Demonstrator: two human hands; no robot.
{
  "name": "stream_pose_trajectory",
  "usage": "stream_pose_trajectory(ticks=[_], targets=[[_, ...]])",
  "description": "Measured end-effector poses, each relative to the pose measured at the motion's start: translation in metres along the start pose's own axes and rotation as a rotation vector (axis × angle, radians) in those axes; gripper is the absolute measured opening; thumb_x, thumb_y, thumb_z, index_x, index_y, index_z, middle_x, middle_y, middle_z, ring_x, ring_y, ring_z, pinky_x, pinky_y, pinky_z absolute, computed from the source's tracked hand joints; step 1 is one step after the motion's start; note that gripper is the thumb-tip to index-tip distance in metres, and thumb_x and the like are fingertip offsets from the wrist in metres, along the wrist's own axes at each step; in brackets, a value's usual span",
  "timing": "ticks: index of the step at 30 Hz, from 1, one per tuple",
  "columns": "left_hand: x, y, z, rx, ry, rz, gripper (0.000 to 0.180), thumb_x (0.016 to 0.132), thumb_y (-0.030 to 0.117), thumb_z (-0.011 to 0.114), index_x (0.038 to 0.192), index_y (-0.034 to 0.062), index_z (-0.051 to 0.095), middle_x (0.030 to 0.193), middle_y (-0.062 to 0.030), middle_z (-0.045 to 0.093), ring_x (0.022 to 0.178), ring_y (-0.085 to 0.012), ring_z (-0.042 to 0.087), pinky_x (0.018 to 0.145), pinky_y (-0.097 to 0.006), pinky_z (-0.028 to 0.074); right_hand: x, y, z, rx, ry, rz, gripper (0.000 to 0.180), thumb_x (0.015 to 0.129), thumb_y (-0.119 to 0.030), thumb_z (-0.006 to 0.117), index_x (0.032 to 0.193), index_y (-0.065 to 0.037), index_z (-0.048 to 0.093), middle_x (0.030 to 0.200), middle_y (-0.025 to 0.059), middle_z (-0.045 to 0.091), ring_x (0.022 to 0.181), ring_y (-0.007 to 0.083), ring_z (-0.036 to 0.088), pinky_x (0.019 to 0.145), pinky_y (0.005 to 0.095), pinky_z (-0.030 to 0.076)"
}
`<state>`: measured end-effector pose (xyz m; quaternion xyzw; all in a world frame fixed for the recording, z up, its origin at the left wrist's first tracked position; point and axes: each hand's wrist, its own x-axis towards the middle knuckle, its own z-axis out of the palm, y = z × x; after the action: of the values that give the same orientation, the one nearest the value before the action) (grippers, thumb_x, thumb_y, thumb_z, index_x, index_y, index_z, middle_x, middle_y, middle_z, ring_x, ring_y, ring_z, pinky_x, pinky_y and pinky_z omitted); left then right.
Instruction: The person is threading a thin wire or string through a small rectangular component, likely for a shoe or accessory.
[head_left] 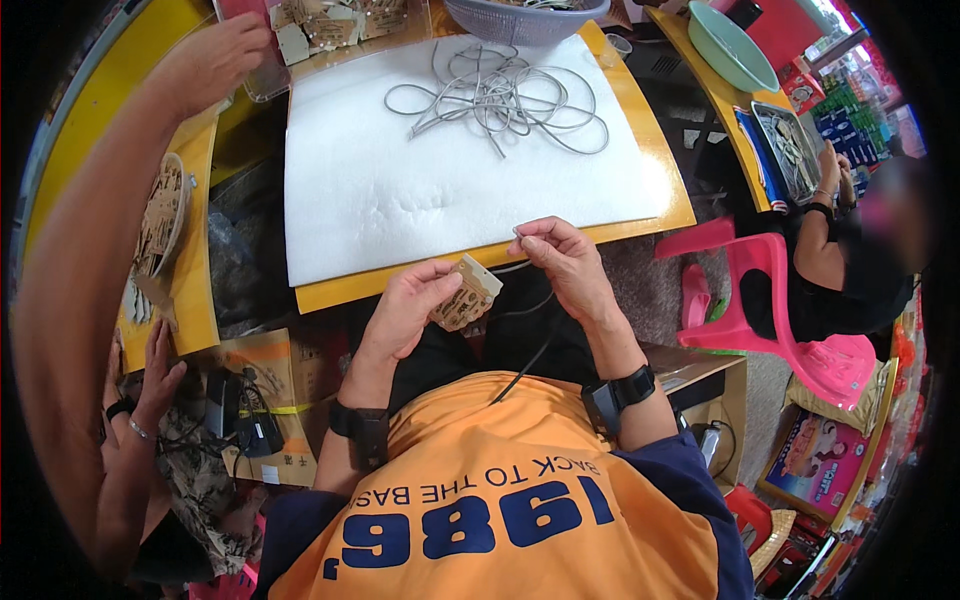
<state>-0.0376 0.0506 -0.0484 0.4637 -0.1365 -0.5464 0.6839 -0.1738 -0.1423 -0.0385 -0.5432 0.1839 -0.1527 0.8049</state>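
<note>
Card [466, 300] looks matt cardboard; cords [492, 98] look smooth, plastic-coated. Sheet [430, 190] appears matt, dented foam. Chair [760, 252] is glossy plastic.

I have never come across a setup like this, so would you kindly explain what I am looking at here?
Gladly. There is no robot: these are a person's own bare hands. The single picture comes from a wide fisheye camera worn on that person's head, looking down, so straight edges bend and the orange shirt fills the bottom.

Ahead is a table with a white sheet on it, and a loose tangle of grey cord lies on the sheet.

The left hand holds a brown printed card. The right hand seems to pinch the end of a thin cord between its fingers.

The arm at far left, with its hand raised, belongs to someone else.
</note>
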Motion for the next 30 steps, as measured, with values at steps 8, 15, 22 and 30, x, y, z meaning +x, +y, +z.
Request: stream_pose_trajectory(ticks=[8,15,22,30], targets=[[-0.004,-0.004,-0.004,0.084,0.032,0.035,0.025,0.091,0.008,0.061,0.115,-0.0015,0.062,0.1,-0.0076,0.067,0.086,-0.0124,0.065,0.077,-0.028,0.054,0.002,0.005,0.0,0.024,-0.038,-0.058,0.013,0.092,-0.01,0.061,0.103,-0.003,0.064,0.095,0.004,0.066,0.091,0.0111,0.062,0.082,0.0241,0.048],[-0.001,-0.008,0.001,0.077,0.07,0.062,0.014,0.088,0.006,0.064,0.102,0.001,0.064,0.094,-0.0049,0.067,0.082,-0.01,0.063,0.074,-0.026,0.054,0.0,0.007,0.008,-0.033,-0.094,-0.128,0.014,0.093,-0.014,0.061,0.103,-0.003,0.063,0.094,0.0002,0.063,0.084,0.0076,0.057,0.078,0.0219,0.046],[-0.002,-0.007,0.0,0.097,0.049,0.119,0.013,0.086,0.005,0.067,0.099,0.0012,0.064,0.09,-0.0047,0.066,0.079,-0.0096,0.062,0.072,-0.025,0.053,-0.004,0.009,0.021,-0.121,-0.099,-0.007,0.015,0.093,-0.015,0.061,0.101,-0.002,0.064,0.085,-0.0037,0.059,0.072,0.0033,0.05,0.065,0.019,0.044],[-0.002,-0.003,0.005,0.14,0.046,0.11,0.015,0.084,0.002,0.068,0.099,0.0011,0.065,0.089,-0.0042,0.066,0.079,-0.009,0.061,0.072,-0.024,0.052,-0.005,0.009,0.021,-0.313,-0.102,0.004,0.018,0.093,-0.016,0.062,0.102,-0.001,0.064,0.084,-0.0031,0.061,0.074,0.0032,0.052,0.065,0.0191,0.045]])
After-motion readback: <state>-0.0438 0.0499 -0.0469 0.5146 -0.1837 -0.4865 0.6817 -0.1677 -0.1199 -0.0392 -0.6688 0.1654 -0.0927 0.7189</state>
